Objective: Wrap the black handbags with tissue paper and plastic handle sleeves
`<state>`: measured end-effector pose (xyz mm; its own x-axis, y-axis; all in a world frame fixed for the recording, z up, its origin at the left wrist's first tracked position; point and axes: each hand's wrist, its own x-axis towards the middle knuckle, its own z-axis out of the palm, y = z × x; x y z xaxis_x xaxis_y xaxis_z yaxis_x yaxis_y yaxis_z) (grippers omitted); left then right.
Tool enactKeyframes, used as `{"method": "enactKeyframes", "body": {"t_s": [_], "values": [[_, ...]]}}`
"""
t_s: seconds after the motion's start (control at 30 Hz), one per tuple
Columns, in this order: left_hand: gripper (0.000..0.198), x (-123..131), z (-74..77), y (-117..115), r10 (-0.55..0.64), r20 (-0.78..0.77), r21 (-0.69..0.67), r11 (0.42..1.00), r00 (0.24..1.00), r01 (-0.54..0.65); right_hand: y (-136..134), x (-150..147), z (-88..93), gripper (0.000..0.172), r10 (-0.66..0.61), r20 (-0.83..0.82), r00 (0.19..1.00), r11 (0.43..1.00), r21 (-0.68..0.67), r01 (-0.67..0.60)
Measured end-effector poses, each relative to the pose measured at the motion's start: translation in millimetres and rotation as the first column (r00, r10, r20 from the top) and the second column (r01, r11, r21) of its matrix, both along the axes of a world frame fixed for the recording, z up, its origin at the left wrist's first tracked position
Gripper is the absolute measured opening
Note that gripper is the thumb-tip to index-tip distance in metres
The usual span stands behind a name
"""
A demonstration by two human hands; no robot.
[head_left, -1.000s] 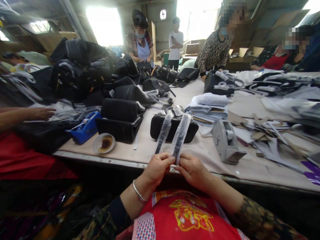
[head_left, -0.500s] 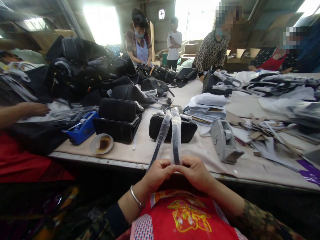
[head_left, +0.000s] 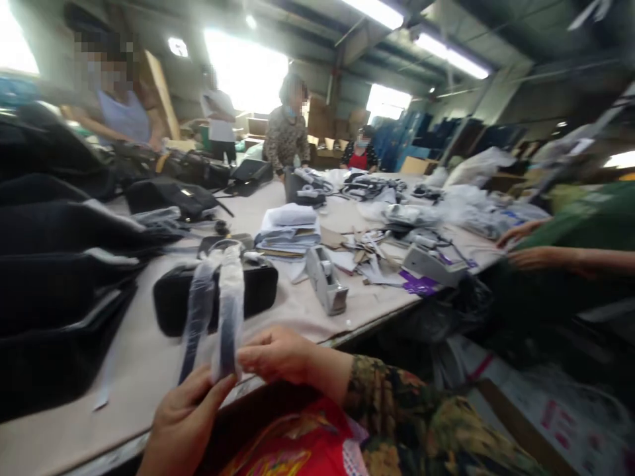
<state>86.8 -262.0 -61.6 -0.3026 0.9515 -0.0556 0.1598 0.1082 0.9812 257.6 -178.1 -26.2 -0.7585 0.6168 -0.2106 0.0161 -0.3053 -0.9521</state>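
Note:
My left hand (head_left: 186, 416) and my right hand (head_left: 275, 355) both pinch the lower ends of a dark bag strap wrapped in clear plastic (head_left: 213, 311). The strap rises in two parallel lengths from my fingers to a black handbag (head_left: 255, 294) lying on the beige table (head_left: 143, 357) just beyond. Both hands sit at the table's near edge, above my red apron (head_left: 297, 446).
A grey tape dispenser (head_left: 325, 281) stands right of the handbag, with a paper stack (head_left: 288, 228) and card scraps (head_left: 367, 248) behind. Black bags (head_left: 54, 264) pile up at left. A person's hands (head_left: 526, 248) reach in at right. Several people work at the far end.
The view has swung to the right, so the table now runs off to the left. My hands still hold the wrapped strap, now lower left in view with the two lengths close together.

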Motion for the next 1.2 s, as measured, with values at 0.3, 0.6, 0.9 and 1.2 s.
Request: {"method": "enactKeyframes", "body": {"t_s": [0.3, 0.6, 0.9, 1.2], "values": [[0.028, -2.7, -1.0, 6.8, -0.130, -0.105, 0.078, 0.987, 0.986, 0.138, 0.5, -20.8, -1.2, 0.027, -0.166, 0.097, 0.981, 0.986, 0.042, 0.163], [0.052, -9.4, 18.2, 31.1, -0.084, 0.702, -0.129, 0.962, 0.708, 0.241, -6.8, -14.6, -25.0, 0.022, -0.184, 0.091, 0.979, 0.249, 0.968, -0.043], [0.025, -7.7, 39.6, 37.3, -0.087, -0.045, 0.220, 0.971, 0.995, 0.095, 38.6, -20.9, 0.6, 0.045, -0.082, -0.005, 0.997, 0.991, -0.108, 0.081], [0.051, -16.9, 39.6, 60.8, -0.176, 0.171, 0.134, 0.979, 0.969, 0.154, 50.8, -40.1, 11.0, 0.036, -0.260, 0.002, 0.966, 0.949, 0.183, 0.255]]}}
